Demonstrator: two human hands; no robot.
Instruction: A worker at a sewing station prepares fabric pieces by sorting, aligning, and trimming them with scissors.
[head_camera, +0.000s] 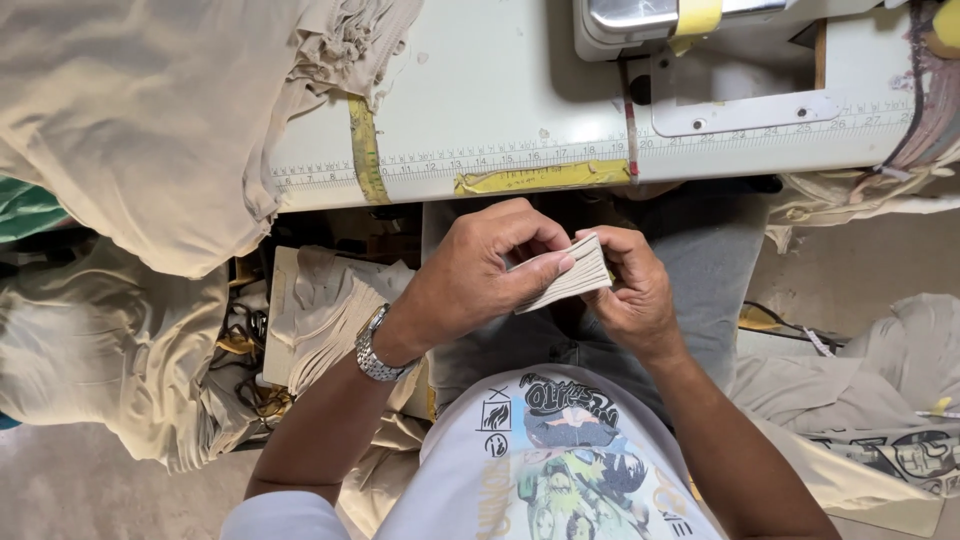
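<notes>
A small stack of thin beige fabric pieces (566, 274), judged light, limp and apt to fan apart, is pinched above the lap just off the worktop's (480, 110) near edge between the left hand (478, 282) and right hand (630, 290), best gripped across both ends.

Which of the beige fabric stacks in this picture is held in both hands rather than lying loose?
The small thin stack of beige pieces, pinched between left hand and right hand over the lap. The larger stack lies beside the left wrist, untouched.
</notes>
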